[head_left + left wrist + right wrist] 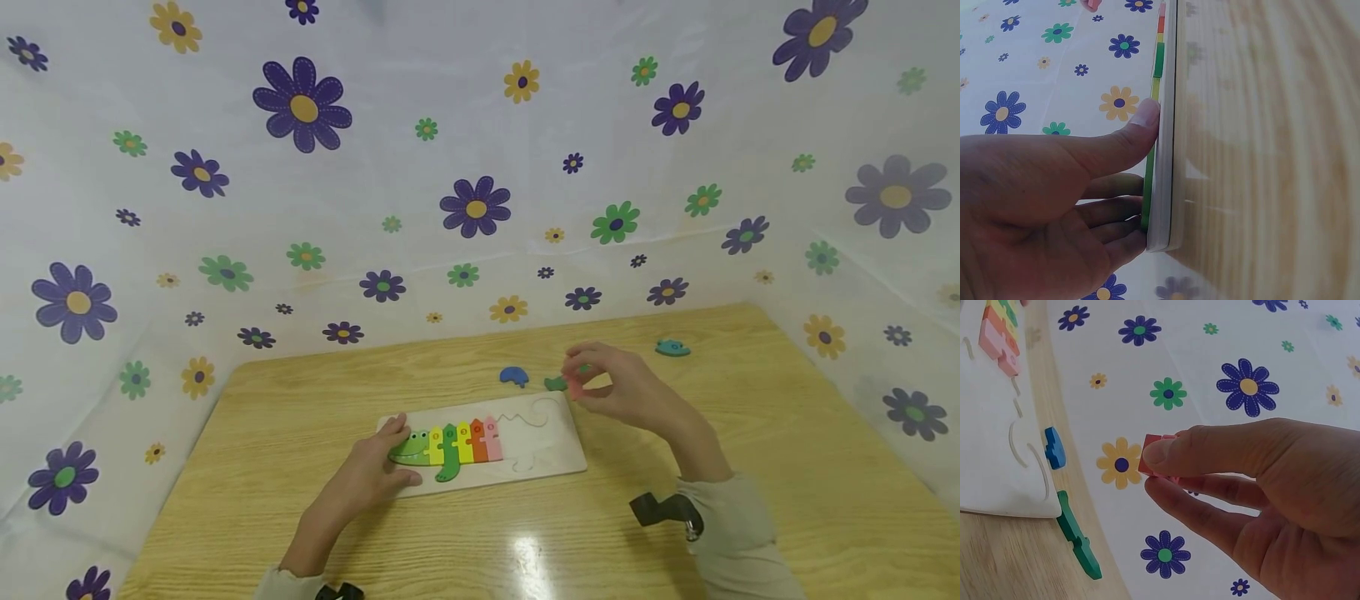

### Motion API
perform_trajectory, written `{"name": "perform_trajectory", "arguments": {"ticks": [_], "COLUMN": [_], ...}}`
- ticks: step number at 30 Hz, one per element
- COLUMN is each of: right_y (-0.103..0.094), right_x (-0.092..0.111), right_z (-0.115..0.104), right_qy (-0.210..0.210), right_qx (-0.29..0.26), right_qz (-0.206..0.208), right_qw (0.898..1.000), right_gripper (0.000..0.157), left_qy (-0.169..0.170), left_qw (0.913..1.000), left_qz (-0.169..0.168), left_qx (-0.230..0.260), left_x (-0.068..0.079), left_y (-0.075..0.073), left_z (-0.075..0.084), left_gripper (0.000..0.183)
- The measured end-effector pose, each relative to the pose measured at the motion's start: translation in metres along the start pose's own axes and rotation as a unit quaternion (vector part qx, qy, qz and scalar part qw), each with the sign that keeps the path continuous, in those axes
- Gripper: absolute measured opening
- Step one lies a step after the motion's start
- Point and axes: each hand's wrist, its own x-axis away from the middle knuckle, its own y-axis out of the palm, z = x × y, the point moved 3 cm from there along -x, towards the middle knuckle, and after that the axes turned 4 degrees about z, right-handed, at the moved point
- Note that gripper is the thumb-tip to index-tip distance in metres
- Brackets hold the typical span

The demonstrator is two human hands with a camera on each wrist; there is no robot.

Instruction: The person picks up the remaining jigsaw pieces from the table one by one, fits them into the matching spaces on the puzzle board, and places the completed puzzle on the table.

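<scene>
A wooden crocodile puzzle board [450, 489] lies on the table. Its left part holds the green head [411, 451] and several numbered pieces in yellow, green, orange and pink [492, 439]. My left hand [367, 468] rests on the board's left end, thumb and fingertips pressing on its top face by the head. Beyond the board's right end, my right hand [628, 390] pinches a pinkish-red puzzle piece [1150, 456] between thumb and fingers, raised above the table. The fingers cover most of that piece. A green piece [1079, 540] lies below this hand, partly hidden by it in the head view.
A blue piece [514, 377] lies behind the board's back edge. Farther right on the table [285, 467] is a teal piece [672, 348]. A white flower-print cloth [390, 183] hangs behind the table and along both sides.
</scene>
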Motion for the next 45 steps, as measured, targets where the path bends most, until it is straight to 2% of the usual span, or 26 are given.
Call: {"name": "perform_trajectory", "arguments": {"ticks": [14, 22, 28, 35, 45], "right_y": [0.010, 0.018, 0.021, 0.028, 0.029], "right_x": [-0.002, -0.007, -0.006, -0.002, -0.007], "right_z": [-0.002, -0.007, -0.006, -0.008, -0.010], "right_qy": [-0.011, -0.007, -0.003, -0.027, -0.023], "right_qx": [-0.007, -0.027, -0.025, -0.025, -0.025], "right_qz": [-0.006, -0.028, -0.033, -0.043, -0.054], "right_qw": [1.000, 0.999, 0.999, 0.998, 0.998], "right_gripper": [0.027, 0.026, 0.026, 0.026, 0.029], "left_qy": [0.011, 0.002, 0.011, 0.003, 0.017], "left_qw": [0.9999, 1.0000, 0.9999, 1.0000, 0.9998], "left_qz": [-0.001, 0.005, 0.011, 0.001, 0.007], "left_qx": [0.007, -0.006, -0.001, -0.002, 0.005], "left_x": [0.002, 0.002, 0.001, 0.006, 0.001], "left_y": [-0.001, -0.002, -0.001, 0.002, -0.001], "left_z": [-0.001, -0.004, -0.002, -0.003, -0.002], "left_gripper": [0.076, 0.076, 0.076, 0.077, 0.077]}}
